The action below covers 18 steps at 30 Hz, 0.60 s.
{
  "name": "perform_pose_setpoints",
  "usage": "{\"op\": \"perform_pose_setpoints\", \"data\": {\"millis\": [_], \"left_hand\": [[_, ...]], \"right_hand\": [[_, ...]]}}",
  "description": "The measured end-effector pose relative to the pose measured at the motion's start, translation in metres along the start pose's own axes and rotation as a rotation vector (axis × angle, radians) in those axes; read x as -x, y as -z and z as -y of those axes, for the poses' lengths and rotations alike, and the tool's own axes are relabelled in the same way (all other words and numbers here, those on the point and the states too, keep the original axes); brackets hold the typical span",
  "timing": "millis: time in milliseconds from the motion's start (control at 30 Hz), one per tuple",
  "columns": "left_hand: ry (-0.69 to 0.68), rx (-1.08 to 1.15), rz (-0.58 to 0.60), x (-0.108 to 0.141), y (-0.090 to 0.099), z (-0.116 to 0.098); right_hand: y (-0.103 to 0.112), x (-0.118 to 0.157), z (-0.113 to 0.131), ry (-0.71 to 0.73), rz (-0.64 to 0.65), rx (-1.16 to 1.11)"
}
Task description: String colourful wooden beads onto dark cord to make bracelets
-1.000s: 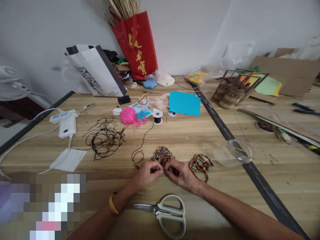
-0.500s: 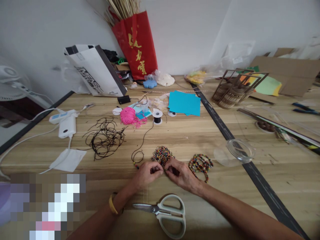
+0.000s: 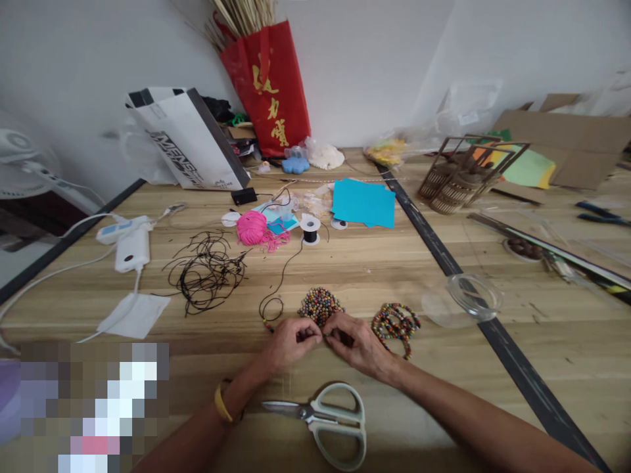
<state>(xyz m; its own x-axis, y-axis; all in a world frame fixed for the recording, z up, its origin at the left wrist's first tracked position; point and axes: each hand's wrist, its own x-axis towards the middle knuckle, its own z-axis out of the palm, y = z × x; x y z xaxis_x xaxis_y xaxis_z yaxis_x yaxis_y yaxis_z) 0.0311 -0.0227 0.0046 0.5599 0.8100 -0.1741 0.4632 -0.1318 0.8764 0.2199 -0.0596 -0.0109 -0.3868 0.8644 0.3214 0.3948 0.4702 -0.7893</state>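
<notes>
My left hand (image 3: 294,341) is closed in a pinch. A thin black cord (image 3: 272,307) with a few coloured beads (image 3: 267,326) on it runs in under that hand from a small white spool (image 3: 310,230). Fingertip to fingertip with it, my right hand (image 3: 355,343) pinches what looks like a tiny dark bead (image 3: 326,334); the fingers hide most of it. Just beyond both hands lies a heap of loose multicoloured beads (image 3: 320,304). Strung beads (image 3: 396,326) lie coiled to the right of my right hand. Scissors (image 3: 315,415) with pale handles rest nearer to me, blades partly apart.
Left of the spool are tangled black cord (image 3: 204,272) and pink yarn (image 3: 252,228). Blue sheets (image 3: 365,203) lie behind. A clear round container (image 3: 474,297) and small woven baskets (image 3: 453,187) stand right. A power strip (image 3: 133,246) with cables lies far left.
</notes>
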Motion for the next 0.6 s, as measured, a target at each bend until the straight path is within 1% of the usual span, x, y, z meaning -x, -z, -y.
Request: {"op": "perform_pose_setpoints", "data": {"millis": [300,600], "left_hand": [[-0.005,0.007,-0.001,0.0004,-0.0002,-0.0005],[-0.012,0.001,-0.007,-0.0008,-0.0004,0.0006]], "right_hand": [[-0.0018,0.0009,-0.0016,-0.013,0.003,-0.014],[-0.0026,0.0022,-0.0022,-0.078,0.005,-0.011]]}}
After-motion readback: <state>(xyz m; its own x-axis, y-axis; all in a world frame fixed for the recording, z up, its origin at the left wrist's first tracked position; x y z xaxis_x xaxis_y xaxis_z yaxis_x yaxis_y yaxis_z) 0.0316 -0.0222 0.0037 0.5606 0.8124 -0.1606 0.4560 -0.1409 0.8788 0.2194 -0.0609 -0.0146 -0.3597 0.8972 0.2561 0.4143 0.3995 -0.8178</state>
